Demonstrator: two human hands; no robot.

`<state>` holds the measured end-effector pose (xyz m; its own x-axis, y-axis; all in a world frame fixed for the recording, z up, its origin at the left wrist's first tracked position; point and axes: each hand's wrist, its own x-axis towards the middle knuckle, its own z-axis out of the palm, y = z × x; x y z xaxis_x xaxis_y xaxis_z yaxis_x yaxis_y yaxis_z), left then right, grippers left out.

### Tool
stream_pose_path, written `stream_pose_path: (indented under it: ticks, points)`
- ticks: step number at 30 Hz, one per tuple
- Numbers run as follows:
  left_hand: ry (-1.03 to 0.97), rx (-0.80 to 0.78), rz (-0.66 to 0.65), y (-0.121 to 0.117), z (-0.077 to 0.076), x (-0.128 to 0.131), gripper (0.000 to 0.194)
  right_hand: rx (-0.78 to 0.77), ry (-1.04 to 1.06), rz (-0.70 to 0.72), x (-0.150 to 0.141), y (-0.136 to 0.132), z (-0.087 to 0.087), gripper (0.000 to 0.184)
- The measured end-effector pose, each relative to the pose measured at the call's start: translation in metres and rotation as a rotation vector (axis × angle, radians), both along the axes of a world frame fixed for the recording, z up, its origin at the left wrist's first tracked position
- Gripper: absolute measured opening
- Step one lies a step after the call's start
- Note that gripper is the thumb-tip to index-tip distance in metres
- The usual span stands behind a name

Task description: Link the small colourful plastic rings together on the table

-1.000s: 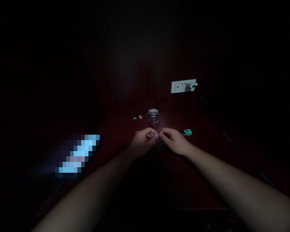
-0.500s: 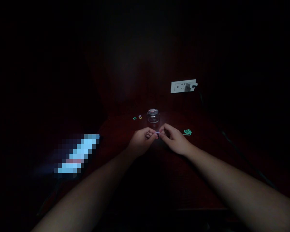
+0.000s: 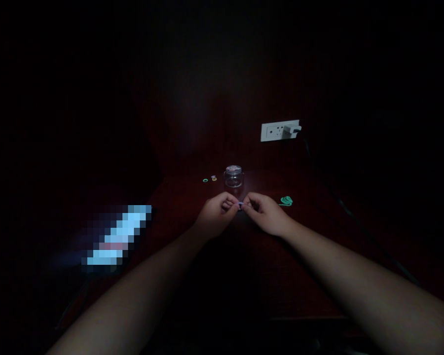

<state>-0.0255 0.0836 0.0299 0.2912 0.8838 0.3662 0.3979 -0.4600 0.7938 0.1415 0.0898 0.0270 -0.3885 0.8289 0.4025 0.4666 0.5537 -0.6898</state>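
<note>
hands lower — band (image 3: 240,204) between fingers (image 3: 232,202)

Just beyond the hands a glass jar (image 3: 233,177) blocks the way; bare dark table (image 3: 311,231) lies rightward past the green bands (image 3: 286,200).

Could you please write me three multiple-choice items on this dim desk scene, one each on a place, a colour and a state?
1. Where is the small glass jar?
A. just beyond the hands
B. beside the lit screen
C. on the wall socket

2. What colour is the coiled band by the right hand?
A. red
B. green
C. white

3. How are the hands?
A. flat and apart
B. one raised
C. fingertips together on a tiny pale piece

Answers: 1 A, it stands past the left hand; 2 B, it shows green; 3 C, both pinch it.
</note>
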Motion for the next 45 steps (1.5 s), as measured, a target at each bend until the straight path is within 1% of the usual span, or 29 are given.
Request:
stream_pose_path:
  ticks: [6,16,23,27,31,35,39,45]
  points:
    - [-0.001,-0.014,0.004,0.0016,-0.0039,-0.0003,0.017,0.005,0.005,-0.001,0.0003,0.0023,-0.0014,0.018]
    - [-0.008,-0.029,0.004,0.0017,-0.0029,0.0001,0.017,-0.012,0.042,0.018,-0.0005,0.0015,-0.0017,0.011]
    - [0.000,-0.046,-0.036,0.0006,-0.0024,-0.0011,0.019,-0.002,0.037,-0.003,-0.0007,-0.0003,0.0015,0.011]
    - [-0.011,-0.072,-0.050,-0.0011,-0.0007,-0.0008,0.019,-0.007,0.039,-0.012,-0.0011,-0.0013,0.0032,0.012]
    - [-0.027,-0.081,-0.043,-0.0016,0.0000,0.0002,0.018,-0.023,0.038,-0.024,-0.0007,0.0005,0.0012,0.015]
    - [-0.025,-0.087,-0.048,-0.0009,-0.0008,0.0007,0.019,0.002,0.014,-0.046,0.0002,0.0027,-0.0012,0.018]
    - [-0.018,-0.087,-0.047,-0.0003,-0.0021,0.0005,0.021,0.002,0.002,-0.051,0.0007,0.0032,-0.0020,0.017]
    - [-0.043,-0.093,-0.094,-0.0021,-0.0006,0.0010,0.024,0.008,0.004,-0.054,0.0008,0.0036,-0.0018,0.018]
